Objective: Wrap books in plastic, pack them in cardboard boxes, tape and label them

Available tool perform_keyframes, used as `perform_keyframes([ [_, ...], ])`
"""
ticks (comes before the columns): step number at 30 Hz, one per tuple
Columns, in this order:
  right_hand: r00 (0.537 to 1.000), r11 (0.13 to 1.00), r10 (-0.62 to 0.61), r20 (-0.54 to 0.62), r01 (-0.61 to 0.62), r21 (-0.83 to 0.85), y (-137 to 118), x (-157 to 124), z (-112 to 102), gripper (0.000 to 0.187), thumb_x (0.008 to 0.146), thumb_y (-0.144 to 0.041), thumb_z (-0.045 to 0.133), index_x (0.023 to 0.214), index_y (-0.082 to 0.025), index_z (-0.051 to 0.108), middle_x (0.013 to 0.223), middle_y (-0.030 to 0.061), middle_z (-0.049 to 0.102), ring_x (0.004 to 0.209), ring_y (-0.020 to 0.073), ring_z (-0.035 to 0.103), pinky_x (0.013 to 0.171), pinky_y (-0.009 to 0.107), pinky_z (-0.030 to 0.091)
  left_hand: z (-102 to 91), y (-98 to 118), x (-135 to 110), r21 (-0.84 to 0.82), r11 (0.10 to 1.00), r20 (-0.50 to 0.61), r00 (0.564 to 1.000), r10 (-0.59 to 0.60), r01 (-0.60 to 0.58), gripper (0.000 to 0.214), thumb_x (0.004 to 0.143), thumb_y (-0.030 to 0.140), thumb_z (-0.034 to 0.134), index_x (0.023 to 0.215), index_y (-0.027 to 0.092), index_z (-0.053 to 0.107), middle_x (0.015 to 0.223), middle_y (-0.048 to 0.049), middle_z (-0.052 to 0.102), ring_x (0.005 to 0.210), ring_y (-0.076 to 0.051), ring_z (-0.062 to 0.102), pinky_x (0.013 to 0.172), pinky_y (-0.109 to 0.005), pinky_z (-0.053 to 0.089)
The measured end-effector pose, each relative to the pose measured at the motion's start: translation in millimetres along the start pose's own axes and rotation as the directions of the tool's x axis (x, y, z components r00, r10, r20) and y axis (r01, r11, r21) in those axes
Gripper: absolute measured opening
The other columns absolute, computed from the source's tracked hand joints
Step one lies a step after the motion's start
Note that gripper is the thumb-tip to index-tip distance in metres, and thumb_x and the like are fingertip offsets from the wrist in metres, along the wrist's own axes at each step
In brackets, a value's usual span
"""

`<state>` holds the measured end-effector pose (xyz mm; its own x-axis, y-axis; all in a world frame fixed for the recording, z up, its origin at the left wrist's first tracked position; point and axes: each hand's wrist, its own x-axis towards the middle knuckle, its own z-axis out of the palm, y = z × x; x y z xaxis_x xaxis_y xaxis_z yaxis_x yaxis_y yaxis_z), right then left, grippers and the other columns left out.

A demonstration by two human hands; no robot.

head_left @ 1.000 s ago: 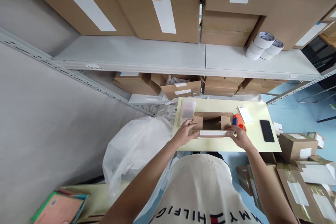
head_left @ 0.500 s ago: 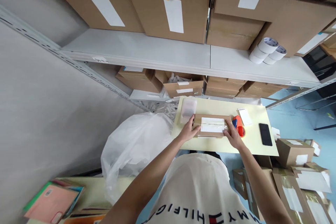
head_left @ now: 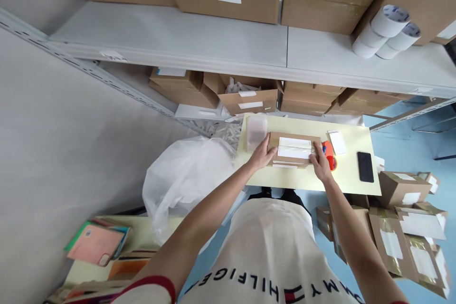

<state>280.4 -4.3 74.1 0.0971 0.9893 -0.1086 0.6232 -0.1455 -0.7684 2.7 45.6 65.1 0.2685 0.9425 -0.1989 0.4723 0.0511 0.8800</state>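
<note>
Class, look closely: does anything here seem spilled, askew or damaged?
White scraps lie loose beside the table, near an open carton of similar pieces, so they look spilled. Floor boxes sit at uneven angles. The held box shows no damage.

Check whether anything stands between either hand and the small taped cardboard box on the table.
Nothing visible does. The left hand holds the left end of the cardboard box and the right hand its right end. The red-orange tape dispenser lies just right of the box, not between.
</note>
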Motion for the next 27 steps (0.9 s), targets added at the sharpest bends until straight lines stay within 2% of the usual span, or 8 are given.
perform_keyframes([
  [6, 0.999, 1.0, -0.01, -0.034, 0.01, -0.019, 6.7, -42.9, -3.0, 0.062, 0.093, -0.047, 0.042, 0.149, -0.021, 0.035, 0.146, 0.0127, 0.048, 0.131, 0.0292, 0.047, 0.107, 0.049, 0.042, 20.4, -1.9, -41.5, 0.019, 0.999, -0.009, 1.0, -0.029, 0.029, 0.077, 0.091, 0.046, 0.047, 0.155, 0.017, 0.014, 0.157, -0.0109, 0.034, 0.142, -0.023, 0.037, 0.115, -0.035, 0.033],
  [12, 0.995, 0.998, -0.064, -0.073, 0.063, -0.019, 20.1, -22.9, 0.9, 0.06, 0.094, -0.045, 0.039, 0.149, -0.02, 0.033, 0.144, 0.0151, 0.048, 0.131, 0.0289, 0.046, 0.107, 0.052, 0.04, 29.3, 20.5, -23.4, 0.244, 0.969, -0.065, 0.996, 0.058, -0.041, 0.074, 0.095, 0.037, 0.043, 0.155, 0.013, 0.008, 0.159, -0.0178, 0.024, 0.147, -0.026, 0.025, 0.117, -0.041, 0.03],
  [14, 0.995, 0.996, -0.086, -0.045, 0.085, -0.026, 20.9, -20.1, 0.0, 0.06, 0.094, -0.044, 0.039, 0.149, -0.022, 0.032, 0.145, 0.0142, 0.047, 0.133, 0.0282, 0.045, 0.108, 0.051, 0.04, 33.3, 35.5, -22.1, 0.402, 0.913, -0.093, 0.989, 0.116, -0.069, 0.067, 0.096, 0.033, 0.041, 0.154, 0.013, 0.015, 0.162, -0.0177, 0.016, 0.15, -0.029, 0.014, 0.118, -0.047, 0.024],
  [17, 0.994, 0.994, -0.11, -0.016, 0.11, -0.027, 22.4, -22.3, -0.3, 0.059, 0.096, -0.043, 0.039, 0.15, -0.023, 0.029, 0.148, 0.0137, 0.043, 0.137, 0.0281, 0.04, 0.108, 0.05, 0.04, 45.8, 56.0, -24.5, 0.602, 0.783, 0.014, 0.983, 0.183, -0.154, 0.062, 0.094, 0.035, 0.046, 0.152, 0.017, 0.029, 0.162, -0.0146, 0.018, 0.15, -0.033, 0.01, 0.119, -0.056, 0.009],
  [19, 0.993, 0.993, -0.119, -0.004, 0.119, -0.02, 24.9, -22.3, 0.3, 0.059, 0.096, -0.043, 0.037, 0.151, -0.022, 0.029, 0.149, 0.0147, 0.042, 0.139, 0.0285, 0.039, 0.109, 0.05, 0.04, 54.7, 63.8, -23.5, 0.665, 0.719, 0.102, 0.978, 0.18, -0.202, 0.073, 0.089, 0.047, 0.054, 0.151, 0.015, 0.03, 0.161, -0.0162, 0.02, 0.149, -0.035, 0.013, 0.119, -0.058, 0.001],
  [22, 0.994, 0.994, -0.102, 0.027, 0.103, -0.025, 28.6, -15.3, 0.5, 0.06, 0.096, -0.044, 0.037, 0.151, -0.022, 0.028, 0.146, 0.0154, 0.044, 0.136, 0.029, 0.043, 0.106, 0.05, 0.043, 62.0, 66.6, -14.7, 0.703, 0.684, 0.135, 0.98, 0.144, -0.197, 0.098, 0.077, 0.062, 0.063, 0.153, 0.012, 0.026, 0.16, -0.0194, 0.019, 0.149, -0.038, 0.013, 0.119, -0.058, -0.001],
  [25, 0.996, 0.996, -0.078, 0.034, 0.079, -0.042, 28.3, -2.8, -1.3, 0.059, 0.096, -0.044, 0.038, 0.151, -0.026, 0.028, 0.144, 0.0136, 0.046, 0.133, 0.0295, 0.046, 0.101, 0.05, 0.047, 61.1, 67.6, -0.4, 0.715, 0.675, 0.137, 0.983, 0.119, -0.182, 0.111, 0.068, 0.064, 0.071, 0.154, 0.013, 0.023, 0.161, -0.0192, 0.017, 0.149, -0.04, 0.011, 0.119, -0.058, -0.001],
  [27, 0.998, 0.997, -0.061, 0.031, 0.062, -0.052, 25.3, 6.1, -3.0, 0.058, 0.096, -0.043, 0.038, 0.151, -0.027, 0.029, 0.143, 0.013, 0.047, 0.131, 0.03, 0.048, 0.099, 0.049, 0.049, 58.3, 71.2, 10.1, 0.726, 0.666, 0.14, 0.985, 0.102, -0.172, 0.111, 0.068, 0.062, 0.071, 0.154, 0.014, 0.021, 0.161, -0.0184, 0.017, 0.149, -0.04, 0.01, 0.119, -0.057, 0.0],
])
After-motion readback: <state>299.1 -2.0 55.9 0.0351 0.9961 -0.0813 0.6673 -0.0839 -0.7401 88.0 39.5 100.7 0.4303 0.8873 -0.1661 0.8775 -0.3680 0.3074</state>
